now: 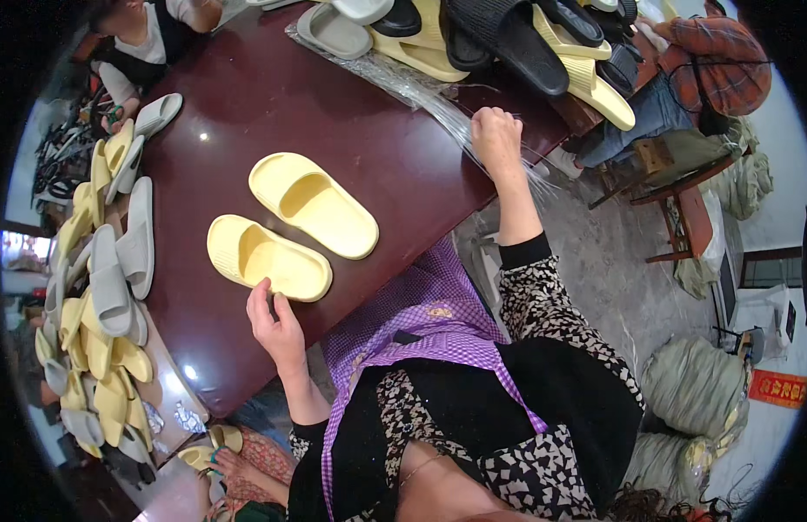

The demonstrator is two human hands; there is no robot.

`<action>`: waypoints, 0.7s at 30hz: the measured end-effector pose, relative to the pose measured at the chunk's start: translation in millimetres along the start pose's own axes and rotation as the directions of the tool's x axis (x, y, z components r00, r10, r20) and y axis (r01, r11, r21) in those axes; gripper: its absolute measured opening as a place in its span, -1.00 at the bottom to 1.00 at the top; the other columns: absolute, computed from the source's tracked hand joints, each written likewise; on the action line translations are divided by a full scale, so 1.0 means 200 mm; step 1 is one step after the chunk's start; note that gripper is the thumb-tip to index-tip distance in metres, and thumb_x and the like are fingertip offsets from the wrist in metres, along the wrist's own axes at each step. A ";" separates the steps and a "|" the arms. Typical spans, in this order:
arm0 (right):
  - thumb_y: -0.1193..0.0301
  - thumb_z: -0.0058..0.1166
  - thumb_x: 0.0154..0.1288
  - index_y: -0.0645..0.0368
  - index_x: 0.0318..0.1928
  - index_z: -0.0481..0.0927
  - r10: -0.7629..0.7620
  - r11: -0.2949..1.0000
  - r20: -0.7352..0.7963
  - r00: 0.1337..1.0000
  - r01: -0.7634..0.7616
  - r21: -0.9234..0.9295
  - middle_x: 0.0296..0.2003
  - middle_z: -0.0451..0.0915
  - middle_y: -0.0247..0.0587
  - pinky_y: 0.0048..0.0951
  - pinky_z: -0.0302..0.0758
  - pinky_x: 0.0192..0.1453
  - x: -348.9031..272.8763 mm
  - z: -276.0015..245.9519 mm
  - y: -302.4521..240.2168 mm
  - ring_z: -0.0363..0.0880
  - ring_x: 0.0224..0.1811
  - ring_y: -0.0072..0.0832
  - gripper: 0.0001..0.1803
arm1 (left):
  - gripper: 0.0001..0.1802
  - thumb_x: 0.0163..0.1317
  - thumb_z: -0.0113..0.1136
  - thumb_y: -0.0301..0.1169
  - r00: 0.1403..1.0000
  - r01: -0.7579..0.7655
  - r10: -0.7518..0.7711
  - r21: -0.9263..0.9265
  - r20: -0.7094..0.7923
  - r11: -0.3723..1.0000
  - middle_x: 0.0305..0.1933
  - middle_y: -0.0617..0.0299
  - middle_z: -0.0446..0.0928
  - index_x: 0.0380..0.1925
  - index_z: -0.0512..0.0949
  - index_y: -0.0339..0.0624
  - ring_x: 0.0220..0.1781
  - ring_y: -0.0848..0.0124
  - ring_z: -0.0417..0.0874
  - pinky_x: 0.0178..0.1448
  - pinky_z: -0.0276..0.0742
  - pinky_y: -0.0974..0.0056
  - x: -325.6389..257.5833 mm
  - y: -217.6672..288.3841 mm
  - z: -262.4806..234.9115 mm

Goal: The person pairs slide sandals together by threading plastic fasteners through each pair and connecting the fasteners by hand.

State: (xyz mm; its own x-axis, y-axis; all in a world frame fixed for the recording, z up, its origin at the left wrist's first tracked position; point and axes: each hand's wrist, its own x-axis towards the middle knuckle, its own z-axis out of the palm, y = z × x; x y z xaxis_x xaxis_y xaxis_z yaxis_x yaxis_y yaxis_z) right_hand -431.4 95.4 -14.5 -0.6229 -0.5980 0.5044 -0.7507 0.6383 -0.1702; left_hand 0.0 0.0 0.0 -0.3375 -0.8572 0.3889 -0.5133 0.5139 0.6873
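Note:
Two pale yellow slide slippers lie side by side on the dark red table [221, 113]. My left hand [277, 335] is at the side of the nearer slipper [286, 270], its thumb and fingertips closed on the edge. Beyond it lies the other slipper [334, 217], untouched. Over at the table's right edge, my right hand [497, 139] has its fingers curled down on a bundle of clear plastic strips [451, 122]. The fingertips are partly hidden, and how many strips they grip does not show.
Black, yellow and grey slippers [508, 43] are heaped at the far edge. More grey and yellow slippers [112, 278] line a surface on the left. Other people sit around: one in a plaid shirt [716, 65], one at far left [142, 61], and a hand [234, 465] at lower left.

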 end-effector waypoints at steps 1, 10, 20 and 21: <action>0.39 0.08 0.10 0.09 -0.38 0.56 -0.003 1.000 -0.017 1.000 0.003 0.018 -0.38 0.56 -0.19 -0.16 0.34 -0.14 0.00 -0.02 0.00 0.52 -0.23 -0.21 -0.92 | -0.70 0.19 0.05 -0.57 1.000 -0.013 0.013 0.002 -0.001 1.000 -0.03 -0.02 0.50 -0.04 0.46 -0.36 0.01 0.14 0.51 0.10 0.42 0.17 0.00 0.00 0.00; 0.45 0.06 0.11 0.11 -0.39 0.53 -0.043 0.993 -0.115 0.992 0.055 0.107 -0.40 0.55 -0.16 -0.20 0.37 -0.21 0.01 -0.10 0.00 0.52 -0.28 -0.20 -0.96 | -0.71 0.19 0.05 -0.59 0.999 -0.039 0.039 0.021 -0.014 0.999 -0.06 -0.02 0.50 -0.05 0.47 -0.36 -0.05 0.14 0.52 0.04 0.46 0.19 0.00 0.03 0.01; 0.61 0.08 0.12 0.21 -0.32 0.52 0.281 0.666 -0.213 0.936 -0.031 0.745 -0.39 0.56 -0.16 -0.42 0.47 -0.32 -0.04 -0.26 -0.06 0.51 -0.43 -0.26 -0.91 | -0.71 0.17 0.06 -0.61 0.998 -0.043 0.043 0.018 -0.035 0.999 -0.07 -0.01 0.51 -0.07 0.48 -0.36 -0.04 0.14 0.53 0.04 0.45 0.19 0.04 0.09 0.01; 0.62 0.09 0.10 0.22 -0.32 0.52 0.202 0.670 -0.258 0.945 0.059 0.740 -0.40 0.55 -0.18 -0.41 0.46 -0.30 -0.05 -0.26 -0.07 0.51 -0.42 -0.27 -0.89 | -0.70 0.16 0.07 -0.61 0.998 -0.054 0.054 -0.024 -0.020 0.998 -0.07 -0.01 0.51 -0.07 0.48 -0.36 -0.04 0.14 0.53 0.04 0.45 0.19 0.05 0.13 0.02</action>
State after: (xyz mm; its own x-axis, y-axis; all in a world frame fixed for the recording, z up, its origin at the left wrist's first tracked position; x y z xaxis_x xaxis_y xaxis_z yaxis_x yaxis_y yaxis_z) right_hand -403.8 117.1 26.6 -0.6833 -0.3113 0.6604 -0.7024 0.0334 -0.7110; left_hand -20.0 4.7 19.9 -0.3491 -0.8288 0.4373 -0.4749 0.5588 0.6799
